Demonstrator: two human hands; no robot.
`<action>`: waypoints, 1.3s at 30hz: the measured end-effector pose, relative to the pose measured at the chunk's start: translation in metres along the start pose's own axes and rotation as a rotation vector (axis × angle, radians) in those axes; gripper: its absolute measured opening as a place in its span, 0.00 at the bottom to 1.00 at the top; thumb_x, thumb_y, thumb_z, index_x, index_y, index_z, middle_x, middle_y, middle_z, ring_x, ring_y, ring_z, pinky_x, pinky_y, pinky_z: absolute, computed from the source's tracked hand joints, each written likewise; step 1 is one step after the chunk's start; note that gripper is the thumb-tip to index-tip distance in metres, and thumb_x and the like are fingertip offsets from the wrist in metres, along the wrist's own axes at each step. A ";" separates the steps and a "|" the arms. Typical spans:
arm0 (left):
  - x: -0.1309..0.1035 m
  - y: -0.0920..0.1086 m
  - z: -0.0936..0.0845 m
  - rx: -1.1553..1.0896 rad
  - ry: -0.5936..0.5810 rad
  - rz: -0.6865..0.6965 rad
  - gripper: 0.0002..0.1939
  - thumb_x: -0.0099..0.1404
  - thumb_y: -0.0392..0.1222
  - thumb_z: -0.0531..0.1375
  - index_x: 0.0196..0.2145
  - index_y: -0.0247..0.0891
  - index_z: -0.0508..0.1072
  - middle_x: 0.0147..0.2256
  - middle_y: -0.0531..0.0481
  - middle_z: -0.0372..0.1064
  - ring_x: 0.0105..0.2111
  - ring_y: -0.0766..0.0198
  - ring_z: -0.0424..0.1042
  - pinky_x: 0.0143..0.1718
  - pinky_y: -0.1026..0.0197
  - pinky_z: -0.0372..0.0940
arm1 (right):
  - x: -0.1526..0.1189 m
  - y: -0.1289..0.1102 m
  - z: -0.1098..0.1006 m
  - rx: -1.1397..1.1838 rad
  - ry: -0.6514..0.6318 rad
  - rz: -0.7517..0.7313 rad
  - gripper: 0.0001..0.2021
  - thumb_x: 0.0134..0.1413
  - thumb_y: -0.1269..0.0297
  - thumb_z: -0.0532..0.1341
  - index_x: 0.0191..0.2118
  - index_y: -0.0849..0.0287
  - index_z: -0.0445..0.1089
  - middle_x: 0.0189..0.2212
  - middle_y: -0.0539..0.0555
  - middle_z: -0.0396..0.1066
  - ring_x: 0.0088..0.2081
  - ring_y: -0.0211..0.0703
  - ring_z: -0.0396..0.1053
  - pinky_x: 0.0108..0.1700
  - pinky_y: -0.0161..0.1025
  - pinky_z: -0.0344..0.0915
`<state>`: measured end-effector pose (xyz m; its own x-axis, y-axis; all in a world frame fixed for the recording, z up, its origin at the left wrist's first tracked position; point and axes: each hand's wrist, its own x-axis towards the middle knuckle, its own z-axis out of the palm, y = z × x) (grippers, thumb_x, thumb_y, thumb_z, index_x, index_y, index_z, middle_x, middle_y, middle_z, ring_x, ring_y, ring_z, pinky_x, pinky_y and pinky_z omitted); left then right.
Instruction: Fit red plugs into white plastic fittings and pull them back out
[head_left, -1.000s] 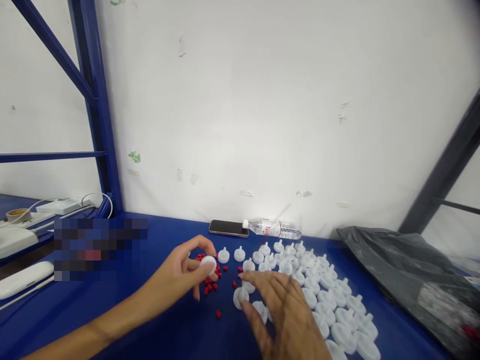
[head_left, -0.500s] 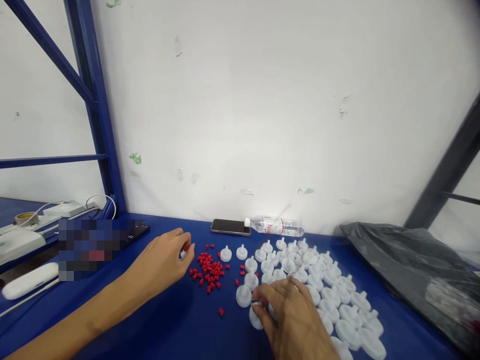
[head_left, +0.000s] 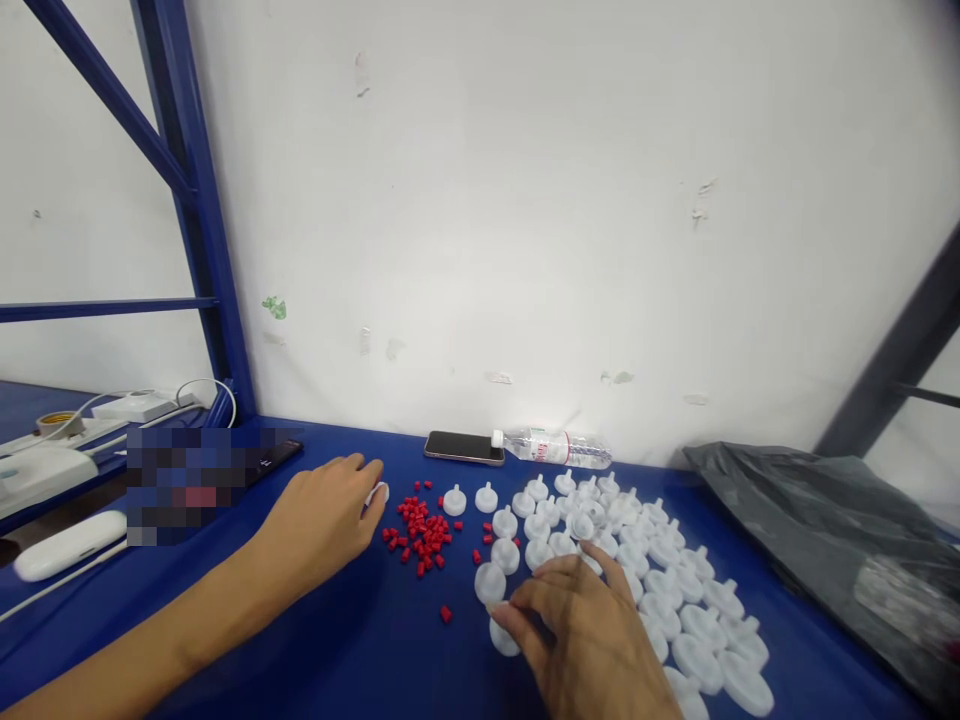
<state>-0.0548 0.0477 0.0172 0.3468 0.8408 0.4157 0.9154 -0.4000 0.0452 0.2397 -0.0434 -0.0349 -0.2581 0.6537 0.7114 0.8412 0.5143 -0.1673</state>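
My left hand [head_left: 326, 515] is on the left, thumb and fingers curled around a white plastic disc [head_left: 381, 491], mostly hidden behind the fingertips. My right hand [head_left: 589, 625] reaches in from the lower right. Its thumb and index finger are bent together at the top of another white disc piece [head_left: 503, 638], near the front of the group; the exact contact is partly hidden. Small red caps [head_left: 426, 532] lie in a loose heap between the hands, with one stray red cap [head_left: 446, 614] closer to me. Many white stemmed discs [head_left: 664, 585] spread out beyond and right of my right hand.
A phone [head_left: 465, 447] and a clear plastic bottle [head_left: 555, 447] lie along the wall. On the right is a dark plastic bag [head_left: 795, 520]. A white oblong device [head_left: 71, 546], cables and a power strip [head_left: 45, 475] occupy the left side.
More of the white disc at my left fingertips now shows. The disc by my right hand has shifted slightly left, and the right fingers have spread a little. The view has moved slightly.
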 end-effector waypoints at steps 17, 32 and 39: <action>-0.034 0.042 0.034 -0.520 -0.291 0.462 0.10 0.78 0.33 0.60 0.49 0.49 0.76 0.50 0.56 0.76 0.37 0.66 0.77 0.39 0.64 0.64 | 0.002 -0.014 -0.006 0.059 -0.113 0.035 0.04 0.70 0.64 0.65 0.43 0.45 0.74 0.38 0.45 0.84 0.39 0.47 0.84 0.44 0.39 0.79; -0.040 0.060 0.028 -1.005 -0.211 0.322 0.17 0.72 0.65 0.66 0.40 0.52 0.86 0.37 0.48 0.81 0.31 0.57 0.77 0.33 0.56 0.71 | 0.018 -0.029 -0.009 0.141 0.098 -0.133 0.30 0.41 0.37 0.81 0.42 0.50 0.73 0.28 0.40 0.81 0.25 0.41 0.81 0.27 0.33 0.76; -0.038 0.064 0.015 -1.166 -0.155 0.137 0.15 0.64 0.64 0.74 0.34 0.51 0.87 0.31 0.52 0.81 0.24 0.63 0.73 0.25 0.61 0.65 | 0.016 -0.029 -0.013 0.157 0.063 -0.168 0.42 0.31 0.54 0.88 0.54 0.48 0.71 0.38 0.41 0.85 0.34 0.44 0.85 0.37 0.33 0.82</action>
<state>-0.0064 -0.0044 -0.0093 0.5221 0.7684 0.3701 0.1572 -0.5132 0.8438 0.2178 -0.0549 -0.0095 -0.3543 0.5180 0.7786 0.7031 0.6965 -0.1435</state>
